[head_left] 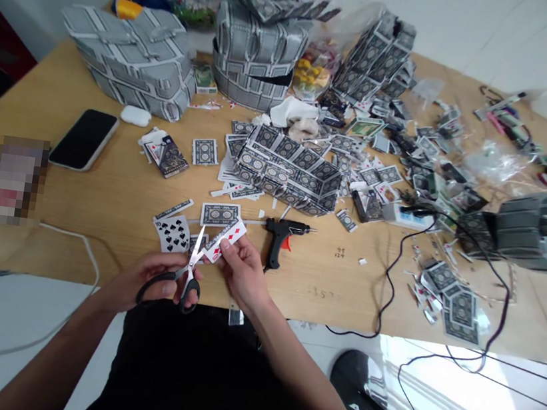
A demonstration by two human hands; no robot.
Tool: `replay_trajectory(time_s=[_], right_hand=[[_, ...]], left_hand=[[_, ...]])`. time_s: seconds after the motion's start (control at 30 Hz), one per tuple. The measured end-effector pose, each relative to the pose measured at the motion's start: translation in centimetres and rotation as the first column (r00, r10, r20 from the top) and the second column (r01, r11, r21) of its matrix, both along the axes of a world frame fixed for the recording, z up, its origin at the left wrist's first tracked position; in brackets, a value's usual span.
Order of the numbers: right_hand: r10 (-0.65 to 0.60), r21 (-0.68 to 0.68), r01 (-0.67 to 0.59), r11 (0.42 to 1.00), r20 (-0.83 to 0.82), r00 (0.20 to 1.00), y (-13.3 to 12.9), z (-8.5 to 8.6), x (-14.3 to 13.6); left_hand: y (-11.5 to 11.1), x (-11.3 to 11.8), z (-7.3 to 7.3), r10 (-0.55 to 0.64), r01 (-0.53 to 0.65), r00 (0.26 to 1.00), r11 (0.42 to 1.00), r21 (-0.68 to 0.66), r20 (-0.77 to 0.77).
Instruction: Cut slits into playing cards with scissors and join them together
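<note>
Black-handled scissors [192, 263] are in my left hand [153, 278], its fingers through the handle loops and the blades pointing away from me, apart. My right hand [244, 272] pinches a playing card [230, 234] with red diamonds, its lower left part beside the blades. I cannot tell whether the blades touch it. Just beyond lie a ten of spades [173, 233], a face-down card [220, 214] and a thin card strip [173, 209]. A black glue gun [279, 236] with an orange trigger rests right of my right hand.
Behind stands a box shape of joined cards [288, 170], with larger woven card pieces [131, 58] at the back. Left are a phone [84, 140], a white earbud case [136, 115] and a card box [164, 153]. A black cord [401, 249] crosses the right side among card scraps.
</note>
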State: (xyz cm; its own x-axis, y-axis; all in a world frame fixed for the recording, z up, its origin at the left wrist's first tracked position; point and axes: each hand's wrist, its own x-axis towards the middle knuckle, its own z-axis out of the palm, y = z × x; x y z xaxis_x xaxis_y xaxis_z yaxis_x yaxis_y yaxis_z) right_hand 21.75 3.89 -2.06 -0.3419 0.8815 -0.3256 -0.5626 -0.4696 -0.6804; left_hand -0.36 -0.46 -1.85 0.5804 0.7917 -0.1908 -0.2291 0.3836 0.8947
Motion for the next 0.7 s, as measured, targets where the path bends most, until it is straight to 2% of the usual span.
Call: replay_trajectory(time_s=[0.2,0.33,0.5,0.6,0.7], right_hand=[[0.013,0.033,-0.014,0.999,0.026,1.000,-0.2,-0.2,0.1],[0.026,0.024,-0.025,0.999,-0.021,0.999,-0.1,0.5,0.3],[0.080,-0.021,-0.083,0.996,-0.131,0.988,0.2,0.9,0.8],[0.101,-0.019,-0.106,0.994,-0.170,0.980,0.5,1.5,1.4],[0.030,0.030,-0.025,0.999,-0.174,0.984,0.8,2.6,2.4]], left_hand=[[0.3,0.4,0.8,0.003,-0.002,1.000,0.999,-0.037,0.023],[0.4,0.3,1.0,-0.003,0.003,1.000,0.999,-0.042,0.018],[-0.1,0.4,0.6,0.035,-0.035,0.999,0.999,0.024,-0.032],[-0.8,0.6,1.1,0.007,-0.001,0.995,0.998,0.055,-0.102],[-1.7,0.6,2.1,-0.047,0.069,0.973,0.994,0.089,-0.225]])
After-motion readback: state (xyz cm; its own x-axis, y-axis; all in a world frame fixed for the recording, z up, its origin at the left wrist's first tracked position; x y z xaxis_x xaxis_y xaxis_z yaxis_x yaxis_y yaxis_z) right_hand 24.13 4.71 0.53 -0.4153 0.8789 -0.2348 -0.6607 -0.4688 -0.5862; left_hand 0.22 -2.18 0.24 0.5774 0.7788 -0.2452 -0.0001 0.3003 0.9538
